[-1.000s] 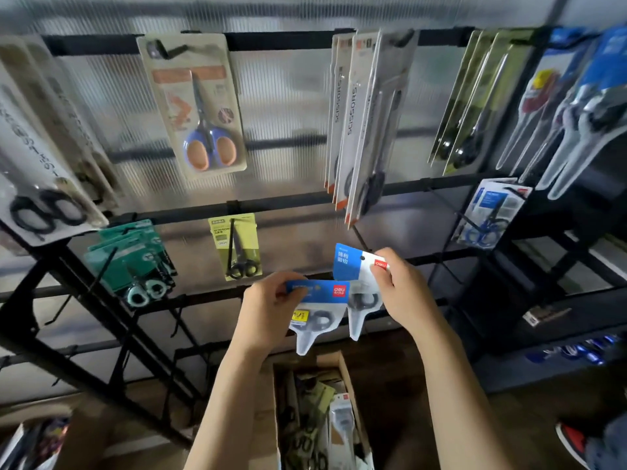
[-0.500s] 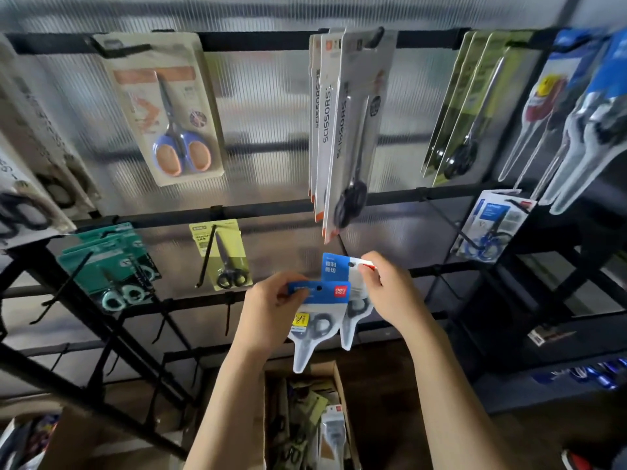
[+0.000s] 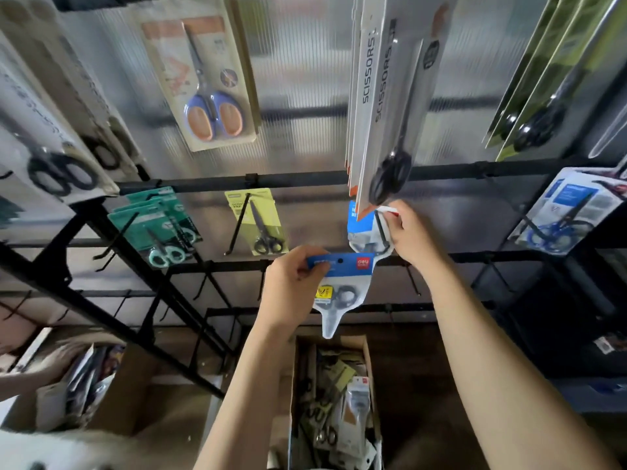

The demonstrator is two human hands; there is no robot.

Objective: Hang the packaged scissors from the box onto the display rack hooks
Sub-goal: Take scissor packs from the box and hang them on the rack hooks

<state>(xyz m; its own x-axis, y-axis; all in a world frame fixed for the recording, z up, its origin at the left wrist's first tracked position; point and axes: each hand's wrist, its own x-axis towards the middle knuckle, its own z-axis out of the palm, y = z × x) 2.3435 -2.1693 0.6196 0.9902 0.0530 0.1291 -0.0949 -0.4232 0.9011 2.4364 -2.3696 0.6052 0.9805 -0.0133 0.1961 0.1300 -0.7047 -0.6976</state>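
Right grip (image 3: 412, 234) on upper pack (image 3: 364, 232), hook apparently hidden.

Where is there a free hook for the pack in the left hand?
Bare hooks line the rail below the yellow pack, beside the left hand gripping its blue pack. The right hand is fitting the other blue pack under the crowded SCISSORS cards. The green packs sit bunched together.

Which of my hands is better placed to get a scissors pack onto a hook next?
Likely the right hand: it pinches its blue pack up at a black hook, while the left hand holds its pack lower.
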